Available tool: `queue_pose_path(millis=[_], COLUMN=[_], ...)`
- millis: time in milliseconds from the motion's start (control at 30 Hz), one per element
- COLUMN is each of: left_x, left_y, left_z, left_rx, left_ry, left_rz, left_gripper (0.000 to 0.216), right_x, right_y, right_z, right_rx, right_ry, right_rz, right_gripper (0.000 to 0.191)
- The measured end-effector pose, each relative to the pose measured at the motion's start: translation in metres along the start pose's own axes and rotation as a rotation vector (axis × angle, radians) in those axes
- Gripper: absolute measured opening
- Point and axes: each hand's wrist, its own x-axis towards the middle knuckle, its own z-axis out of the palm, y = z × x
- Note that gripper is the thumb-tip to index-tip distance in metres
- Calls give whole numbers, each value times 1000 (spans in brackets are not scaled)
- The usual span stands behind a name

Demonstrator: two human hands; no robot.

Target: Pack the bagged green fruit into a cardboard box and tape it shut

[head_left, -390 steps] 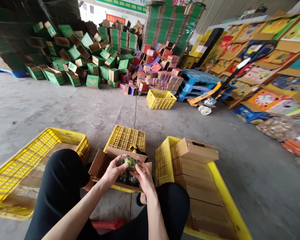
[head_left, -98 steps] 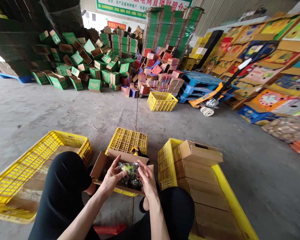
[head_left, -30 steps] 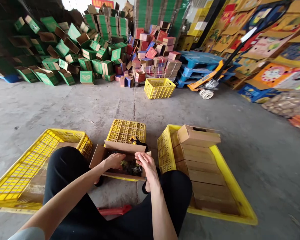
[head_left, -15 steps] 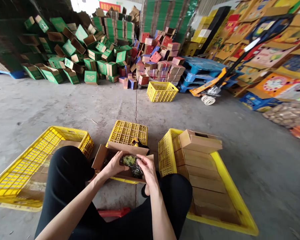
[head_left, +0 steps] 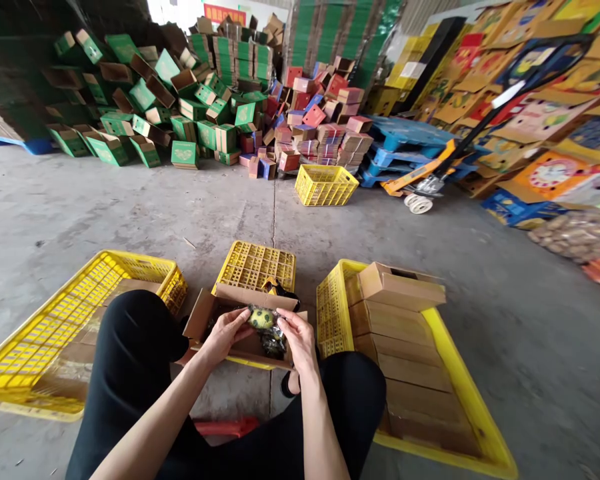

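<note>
Between both hands is a plastic-wrapped oval item [head_left: 261,319], yellow-green with dark spots. My left hand [head_left: 225,335] pinches its left end. On the right side, my right hand [head_left: 299,339] grips the wrapping with thumb and fingers. Both hands are over an open cardboard box [head_left: 199,315] between my knees. Inside the box, dark shiny plastic-wrapped things [head_left: 273,343] lie under the item; their kind cannot be made out. The box rests on an upturned yellow crate [head_left: 255,260]. A black and yellow tool [head_left: 280,288], perhaps a tape dispenser, lies behind the box.
To my left stands a yellow crate [head_left: 105,263] with cardboard boxes in it. Another yellow crate [head_left: 493,433] on my right holds several closed boxes [head_left: 410,353]. Farther off are a yellow crate [head_left: 326,187], a pallet jack [head_left: 425,180], blue pallets [head_left: 400,137] and heaped green boxes [head_left: 185,153].
The oval item has turned and risen slightly, so its spotted side shows more. My left fingers have shifted to its left end; the right hand has moved little.
</note>
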Motion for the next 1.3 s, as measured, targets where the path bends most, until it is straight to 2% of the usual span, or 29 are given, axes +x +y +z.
queue_pose_path(millis=[233,433,767,867,967,1067,1300], left_x=[-4,-3,-4,-6,-7,-7,-5], left_y=[-2,-5,-6,-4,-2,-3,-7], left_z=[8,15,19,19,19,17,13], left_rx=[-50,-52,-25,-14,2,20,-67], left_ry=[114,170,197,185,176,138,131], left_rz=[100,123,175,179,200,228,206], left_gripper=[50,56,57,58,56,52,51], right_x=[0,-1,3,2,0,0,0], right_y=[-4,-1,6,5,4,5,7], right_z=[-1,-1,-8,-8,-4,0,0], right_rx=[11,-15,-133,-188,-69,54,150], right_ry=[-5,21,72,27,-41,-40,-47], right_rz=[0,-15,-24,37,146,201,175], right_gripper=[41,39,40,43,51,53,51])
